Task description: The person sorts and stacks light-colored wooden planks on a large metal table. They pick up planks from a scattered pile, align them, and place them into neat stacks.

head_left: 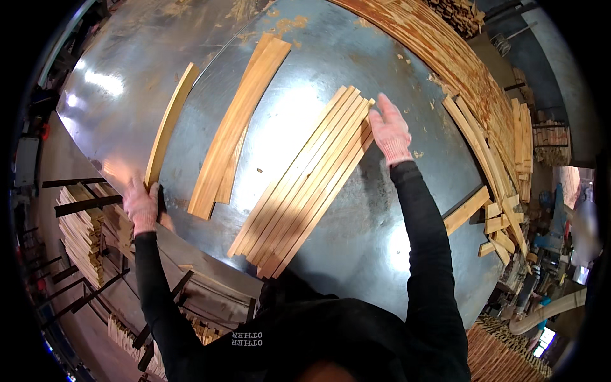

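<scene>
My left hand (141, 205), in a pale pink glove, is at the table's left edge. The near end of a narrow wooden strip (168, 127) sits between its thumb and fingers. My right hand (391, 129), gloved alike, has its fingers stretched out beside the far right end of a row of wooden strips (302, 184). Whether it touches them I cannot tell. The strips lie side by side, slanting across the metal tabletop (350, 254). Between this row and the left strip, a wider board (245, 121) lies partly over another one.
Brown streaked boards (420, 44) line the far right edge. Loose strips and short offcuts (503, 223) lie at the right. Stacked wood (83, 235) rests on a dark metal rack at the left. More stacked wood (503, 350) stands at the lower right. Sawdust (286, 25) dots the tabletop.
</scene>
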Tool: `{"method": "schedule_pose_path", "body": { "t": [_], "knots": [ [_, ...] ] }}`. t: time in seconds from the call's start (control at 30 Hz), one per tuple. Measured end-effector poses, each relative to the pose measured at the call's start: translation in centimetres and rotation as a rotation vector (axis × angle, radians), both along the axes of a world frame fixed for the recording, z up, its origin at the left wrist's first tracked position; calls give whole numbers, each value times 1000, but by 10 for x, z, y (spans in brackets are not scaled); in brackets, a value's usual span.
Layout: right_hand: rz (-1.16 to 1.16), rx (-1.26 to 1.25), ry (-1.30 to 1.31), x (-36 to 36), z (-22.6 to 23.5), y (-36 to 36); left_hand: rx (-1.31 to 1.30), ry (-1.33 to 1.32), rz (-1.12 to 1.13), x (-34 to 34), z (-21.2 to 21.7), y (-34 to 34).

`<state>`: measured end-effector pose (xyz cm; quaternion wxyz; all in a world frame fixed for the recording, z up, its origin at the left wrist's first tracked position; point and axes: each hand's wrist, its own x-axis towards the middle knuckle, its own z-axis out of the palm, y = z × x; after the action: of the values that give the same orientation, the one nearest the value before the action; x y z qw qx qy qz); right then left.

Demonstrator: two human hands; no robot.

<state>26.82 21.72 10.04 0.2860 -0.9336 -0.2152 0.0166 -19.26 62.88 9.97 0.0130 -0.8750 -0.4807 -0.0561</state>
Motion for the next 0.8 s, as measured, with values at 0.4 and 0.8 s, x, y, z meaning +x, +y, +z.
{"method": "schedule_pose_path", "body": {
  "t": [0.4, 0.8],
  "knots": [
    [-25, -161, 81, 53, 25, 90, -225, -34, -707, 111, 16, -249],
    [926, -645, -201, -51, 252, 3, -300, -484, -781, 95, 196, -162]
  ]
}}
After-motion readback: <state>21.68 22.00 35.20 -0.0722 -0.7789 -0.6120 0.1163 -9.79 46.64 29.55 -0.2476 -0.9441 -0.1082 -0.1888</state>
